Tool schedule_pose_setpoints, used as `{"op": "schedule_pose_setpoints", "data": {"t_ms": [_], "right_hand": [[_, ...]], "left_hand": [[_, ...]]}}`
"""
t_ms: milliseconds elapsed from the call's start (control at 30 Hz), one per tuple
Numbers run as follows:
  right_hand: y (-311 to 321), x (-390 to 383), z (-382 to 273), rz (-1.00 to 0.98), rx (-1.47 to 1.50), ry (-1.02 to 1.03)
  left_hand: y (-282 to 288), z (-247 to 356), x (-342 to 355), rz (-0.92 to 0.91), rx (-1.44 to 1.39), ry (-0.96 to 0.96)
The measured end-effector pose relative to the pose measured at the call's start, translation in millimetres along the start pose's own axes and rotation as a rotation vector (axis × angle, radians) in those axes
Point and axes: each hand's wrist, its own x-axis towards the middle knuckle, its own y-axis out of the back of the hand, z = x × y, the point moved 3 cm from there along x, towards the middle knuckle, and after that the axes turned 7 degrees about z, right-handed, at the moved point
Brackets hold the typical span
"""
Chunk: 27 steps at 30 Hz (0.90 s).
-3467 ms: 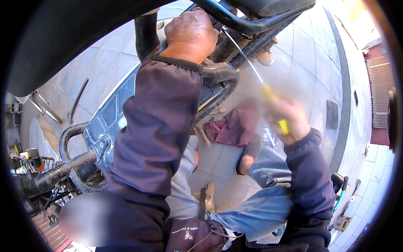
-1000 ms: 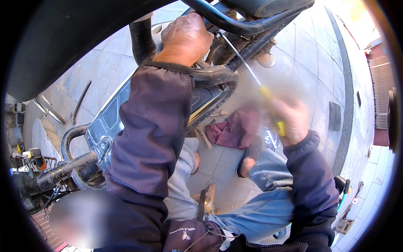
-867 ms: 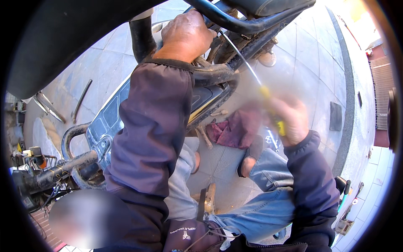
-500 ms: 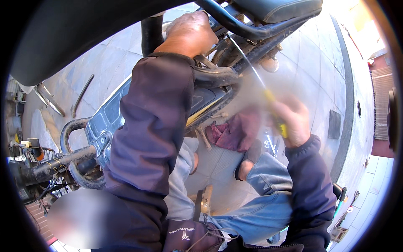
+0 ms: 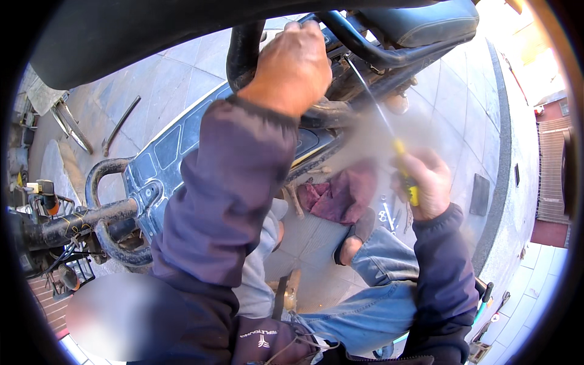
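Observation:
A screwdriver (image 5: 379, 109) with a long bare shaft and a yellow handle is in my right hand (image 5: 427, 182), whose fingers wrap round the handle. Its shaft slopes up to the left, and the tip sits among parts beside a black tubular rail (image 5: 365, 52), below a dark padded seat (image 5: 420, 24). My left hand (image 5: 295, 70) is closed, fingers curled over the vehicle's frame next to that rail. What its fingertips grip is hidden behind the hand. Below the left wrist runs a worn black tube (image 5: 328, 114).
A blue footboard panel (image 5: 167, 152) lies left of my left sleeve, with a bent black tube (image 5: 103, 176) beside it. A dark red cloth (image 5: 347, 194) and small metal tools (image 5: 387, 214) lie on the tiled floor near my foot. A loose black bar (image 5: 121, 125) is farther left.
The view has shifted a little, so the vehicle appears slightly farther right. Both hands keep their holds, and the screwdriver's tip stays at about the same spot beside the rail.

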Motion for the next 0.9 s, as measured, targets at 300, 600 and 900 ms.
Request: {"op": "schedule_pose_setpoints", "data": {"t_ms": [300,600,900], "right_hand": [[1,-3,-3,-0.003,-0.038,0.024],[2,1,-2,-0.016,-0.051,0.019],[5,8,12,-0.093,0.013,0.014]], "left_hand": [[18,41,-82,0.158,-0.402,-0.131],[32,15,-39,0.328,-0.243,-0.123],[3,25,-30,0.136,0.171,-0.071]]}}
